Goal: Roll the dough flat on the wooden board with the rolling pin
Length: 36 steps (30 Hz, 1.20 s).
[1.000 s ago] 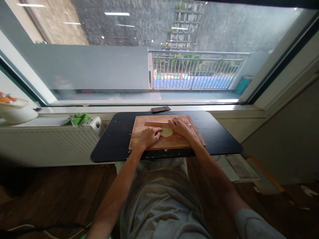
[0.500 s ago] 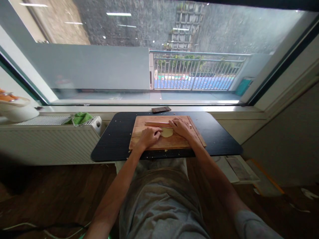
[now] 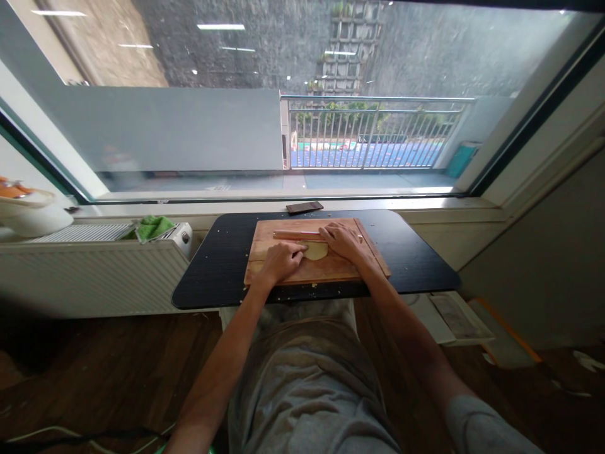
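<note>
Wooden board (image 3: pixel 326 270) | left hand (image 3: pixel 282 261) pinches dough (image 3: pixel 316 250) edge | right hand (image 3: pixel 346 242) presses rolling pin (image 3: pixel 297 235) flat | judgement: roll lightly, turn dough evenly

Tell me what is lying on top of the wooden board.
On the wooden board lie a pale dough piece and a rolling pin behind it. The left hand and right hand cover the dough's edges and the pin's right end.
</note>
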Tool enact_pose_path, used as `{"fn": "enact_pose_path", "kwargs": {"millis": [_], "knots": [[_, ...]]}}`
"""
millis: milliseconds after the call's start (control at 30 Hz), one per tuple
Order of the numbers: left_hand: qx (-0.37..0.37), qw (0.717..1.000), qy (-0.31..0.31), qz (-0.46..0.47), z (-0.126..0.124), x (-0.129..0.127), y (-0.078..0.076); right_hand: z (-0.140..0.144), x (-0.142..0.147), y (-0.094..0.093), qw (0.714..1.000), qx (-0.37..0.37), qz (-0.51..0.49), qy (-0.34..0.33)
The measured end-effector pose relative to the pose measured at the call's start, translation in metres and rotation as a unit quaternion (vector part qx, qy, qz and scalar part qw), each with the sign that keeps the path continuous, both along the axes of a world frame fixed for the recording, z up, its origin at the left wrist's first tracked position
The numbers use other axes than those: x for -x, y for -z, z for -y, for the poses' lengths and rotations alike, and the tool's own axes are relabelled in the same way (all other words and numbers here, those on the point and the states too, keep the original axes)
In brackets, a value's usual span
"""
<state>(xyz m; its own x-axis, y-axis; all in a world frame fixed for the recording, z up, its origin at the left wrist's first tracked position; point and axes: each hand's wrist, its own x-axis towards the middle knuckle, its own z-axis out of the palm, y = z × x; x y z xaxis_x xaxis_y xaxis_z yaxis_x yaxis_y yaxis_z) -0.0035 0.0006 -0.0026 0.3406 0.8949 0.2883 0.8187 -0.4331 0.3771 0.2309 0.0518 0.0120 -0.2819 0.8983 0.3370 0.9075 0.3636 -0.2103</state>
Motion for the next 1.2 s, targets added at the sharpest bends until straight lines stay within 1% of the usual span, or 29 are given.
{"fn": "enact_pose_path", "kwargs": {"millis": [333, 633, 933, 1100, 1200], "knots": [[0.017, 0.999, -0.014, -0.032, 0.004, -0.004, -0.008, 0.0, -0.001, -0.001, 1.0, 0.001, 0.0, -0.006], [0.023, 0.999, -0.009, -0.029, 0.002, -0.005, -0.008, 0.003, 0.001, -0.002, 1.0, 0.003, -0.004, 0.0], [0.038, 0.998, -0.032, -0.032, 0.0, -0.009, -0.013, 0.004, 0.001, -0.003, 1.0, 0.003, -0.006, -0.001], [0.025, 0.999, -0.028, -0.027, 0.002, -0.009, -0.01, 0.002, 0.0, -0.001, 1.0, 0.005, -0.002, -0.002], [0.0, 1.0, -0.028, -0.009, 0.004, -0.006, -0.005, 0.0, -0.002, 0.002, 0.999, 0.008, -0.026, -0.021]]}}
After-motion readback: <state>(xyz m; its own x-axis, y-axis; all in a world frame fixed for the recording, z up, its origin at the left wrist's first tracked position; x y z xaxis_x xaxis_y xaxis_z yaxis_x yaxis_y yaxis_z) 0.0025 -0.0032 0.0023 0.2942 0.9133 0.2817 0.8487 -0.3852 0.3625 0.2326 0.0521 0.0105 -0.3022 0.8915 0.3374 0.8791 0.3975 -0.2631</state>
